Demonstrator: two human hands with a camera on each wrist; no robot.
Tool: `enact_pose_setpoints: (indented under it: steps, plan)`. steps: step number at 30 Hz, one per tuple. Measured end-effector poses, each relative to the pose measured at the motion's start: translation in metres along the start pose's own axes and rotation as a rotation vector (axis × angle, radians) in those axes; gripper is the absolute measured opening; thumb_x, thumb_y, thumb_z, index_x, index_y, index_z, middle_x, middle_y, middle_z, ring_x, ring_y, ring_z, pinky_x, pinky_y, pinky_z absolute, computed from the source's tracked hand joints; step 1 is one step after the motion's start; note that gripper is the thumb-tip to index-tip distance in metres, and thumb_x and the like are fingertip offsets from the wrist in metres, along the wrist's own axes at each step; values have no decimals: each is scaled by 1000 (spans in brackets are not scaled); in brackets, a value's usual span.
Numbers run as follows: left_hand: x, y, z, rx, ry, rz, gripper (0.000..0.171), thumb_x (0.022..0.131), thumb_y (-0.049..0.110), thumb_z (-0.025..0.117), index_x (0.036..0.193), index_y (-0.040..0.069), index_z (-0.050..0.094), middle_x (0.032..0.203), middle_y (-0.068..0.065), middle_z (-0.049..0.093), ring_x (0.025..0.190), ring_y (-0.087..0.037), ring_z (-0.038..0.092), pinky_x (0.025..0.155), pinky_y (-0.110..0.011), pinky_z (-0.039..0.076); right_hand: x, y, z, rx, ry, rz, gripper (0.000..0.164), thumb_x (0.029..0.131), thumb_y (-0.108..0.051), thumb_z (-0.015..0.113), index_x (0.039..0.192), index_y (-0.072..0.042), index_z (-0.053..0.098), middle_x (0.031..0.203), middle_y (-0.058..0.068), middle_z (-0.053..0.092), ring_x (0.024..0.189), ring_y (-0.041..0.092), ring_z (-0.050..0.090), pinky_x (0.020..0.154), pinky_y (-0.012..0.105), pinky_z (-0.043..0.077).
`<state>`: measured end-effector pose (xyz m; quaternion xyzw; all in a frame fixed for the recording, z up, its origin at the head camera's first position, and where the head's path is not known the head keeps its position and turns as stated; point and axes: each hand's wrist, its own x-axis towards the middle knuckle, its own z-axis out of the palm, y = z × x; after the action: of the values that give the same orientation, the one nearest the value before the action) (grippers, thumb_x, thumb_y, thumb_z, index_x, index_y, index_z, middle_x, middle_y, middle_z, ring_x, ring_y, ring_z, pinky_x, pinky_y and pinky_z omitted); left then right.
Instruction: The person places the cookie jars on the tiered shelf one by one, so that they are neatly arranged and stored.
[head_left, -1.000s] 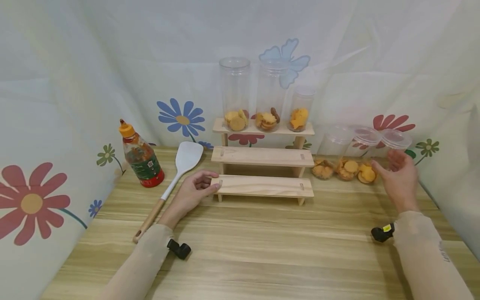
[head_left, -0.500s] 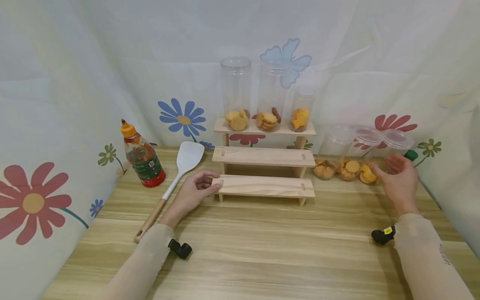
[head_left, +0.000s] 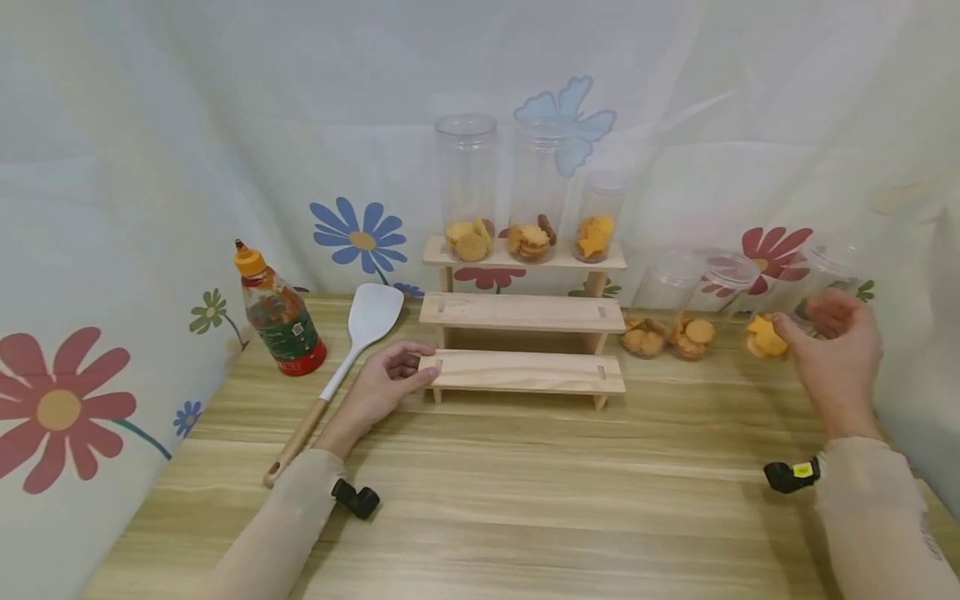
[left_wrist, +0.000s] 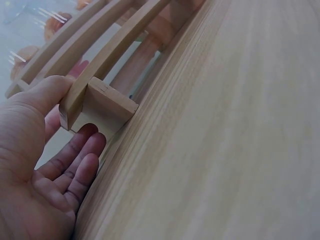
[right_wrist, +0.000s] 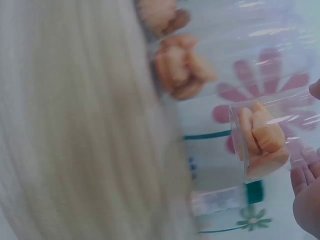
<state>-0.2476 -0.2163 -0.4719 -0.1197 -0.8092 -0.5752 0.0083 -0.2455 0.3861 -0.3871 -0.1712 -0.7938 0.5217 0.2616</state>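
My right hand (head_left: pixel 843 358) grips a clear lidded jar (right_wrist: pixel 267 135) holding orange-yellow cookies. The right wrist view shows this jar tilted and raised off the tabletop, fingers and thumb on either side. Two similar jars of cookies, one (head_left: pixel 696 333) nearer my right hand and another (head_left: pixel 643 335) beside the rack, stand on the table. At the left end of a three-tier wooden display rack (head_left: pixel 525 371), my left hand (head_left: pixel 386 379) pinches the lowest board, its lower fingers loosely curled below. Two tall jars (head_left: pixel 468 192) and a shorter jar (head_left: pixel 596 225), all with cookies, occupy the top tier.
On the left stands a sauce bottle (head_left: pixel 285 321) with an orange cap. A white spatula (head_left: pixel 375 312) with a wooden handle lies between it and the rack. Behind everything hangs a flower-print curtain (head_left: pixel 675 100). A small object with a green end (right_wrist: pixel 254 191) lies at the back right.
My right hand has moved right and lifted the jar away from the other two. My left hand stays at the rack's end.
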Motion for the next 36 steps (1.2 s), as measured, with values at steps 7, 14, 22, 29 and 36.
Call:
enact_pose_setpoints:
  steps: [7,14,22,29,36]
  plan:
    - [-1,1,0,3,-1,0,36,102,25,85,135,13,76,114,-14,75,105,-27,67,90,-26,55,-17,-33,-10,33,73,-91,58,98,-22,88,149,-23,59,123,-23,60,116,-1,55,113,17,42]
    - [-1,0,0,3,4,3,35,102,24,85,135,13,76,114,-13,75,105,-26,67,90,-26,55,-34,-64,-12,72,81,-175,60,95,-15,90,148,-17,61,126,-18,64,116,2,59,108,13,45]
    - [0,0,0,0,3,6,35,102,24,85,134,13,76,114,-14,75,105,-27,67,90,-26,55,-42,-90,-3,109,28,-278,64,92,-7,91,150,-12,63,129,-13,69,117,5,63,102,13,47]
    - [0,-1,0,4,4,2,35,103,25,85,135,14,76,116,-14,75,106,-27,67,90,-26,55,-47,-108,18,242,-69,-349,61,88,3,92,142,-7,67,128,-1,73,114,13,69,97,15,51]
    - [0,-1,0,6,4,5,35,103,26,85,135,14,76,116,-14,75,107,-28,67,90,-26,55,-55,-127,49,281,-174,-395,62,88,0,92,144,-13,67,130,-3,72,117,15,65,94,17,49]
